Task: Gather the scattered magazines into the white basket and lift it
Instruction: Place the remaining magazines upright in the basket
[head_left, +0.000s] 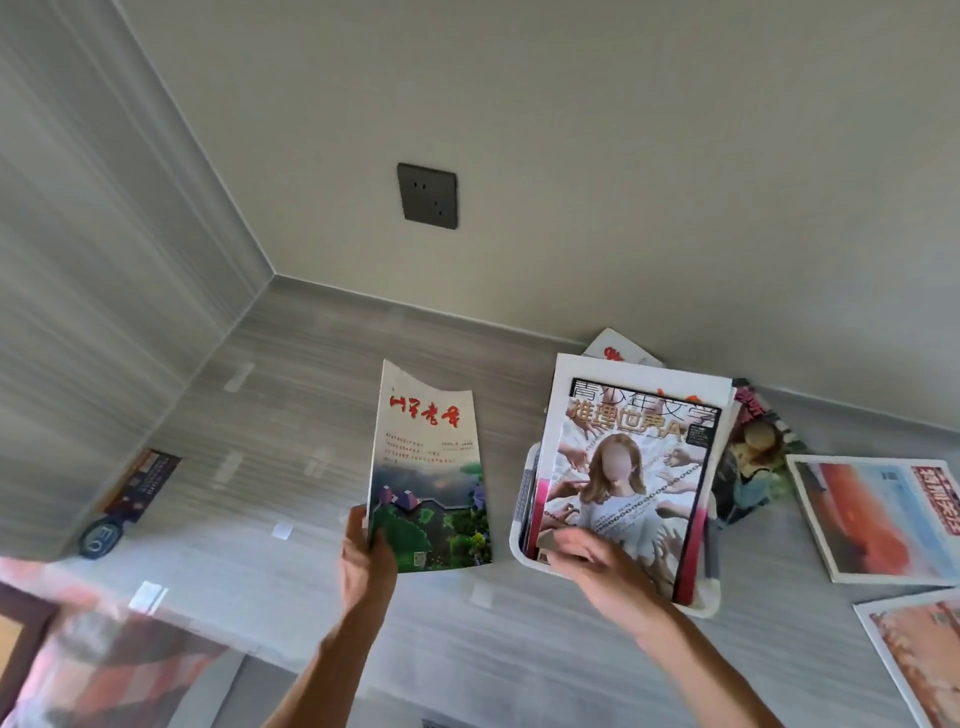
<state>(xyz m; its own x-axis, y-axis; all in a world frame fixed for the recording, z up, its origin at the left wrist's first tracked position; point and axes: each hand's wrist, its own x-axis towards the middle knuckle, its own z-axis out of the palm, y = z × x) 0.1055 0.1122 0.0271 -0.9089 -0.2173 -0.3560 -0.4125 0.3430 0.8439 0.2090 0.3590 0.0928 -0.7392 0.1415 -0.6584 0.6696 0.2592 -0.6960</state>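
Magazines lie scattered on a grey floor (291, 395) by a wall corner. Nearest, the person's left hand (363, 561) pinches the lower corner of a green-and-white magazine (428, 473), holding it upright, its grip closed on the cover. The right hand (597, 564), fingers spread wide and blurred, rests on the magazine with a woman on the cover (623, 483) standing in the white basket (524, 540). Two more magazines (878, 519) lie right of it. Beyond, a dark wall socket (427, 196).
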